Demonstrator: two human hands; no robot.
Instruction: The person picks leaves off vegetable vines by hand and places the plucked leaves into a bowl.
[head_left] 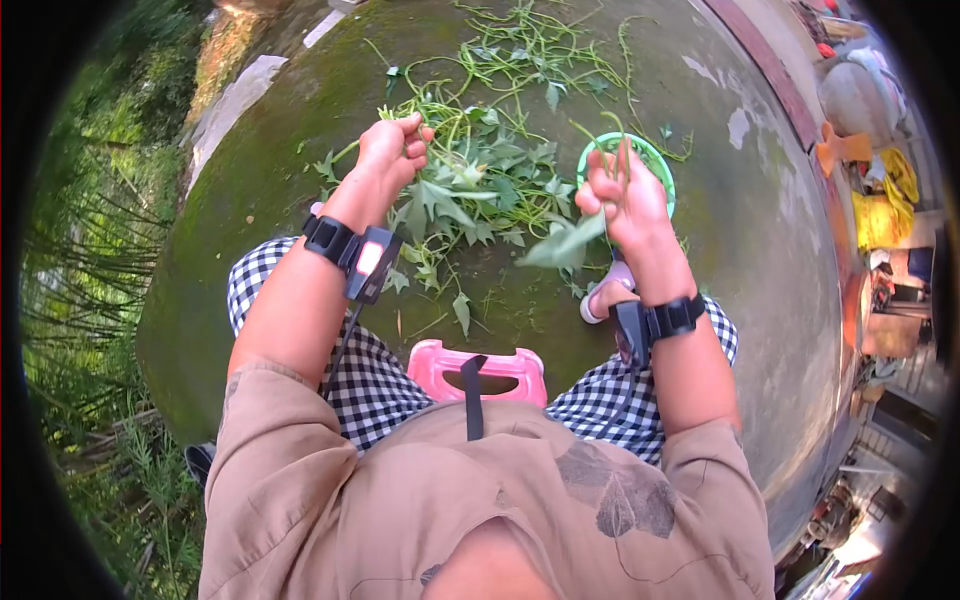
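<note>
My left hand [392,152] is closed around a bunch of green leafy vines, whose leaves hang down below the fist. To the right, my right hand [628,188] pinches a leaf stalk [610,130]; its broad green leaf [568,243] dangles under the fingers, a little blurred. Behind that hand is a round green basket [665,172], partly covered by it, so its contents are mostly hidden. Between the hands and beyond them, a loose pile of leafy vines [500,190] lies spread on the ground.
A pink plastic stool [428,362] shows between my knees. My sandalled foot [608,295] stands just below the basket. Mossy concrete [270,190] surrounds the vines. Along the right edge are a yellow cloth [885,205] and assorted household items; greenery [100,250] borders the left.
</note>
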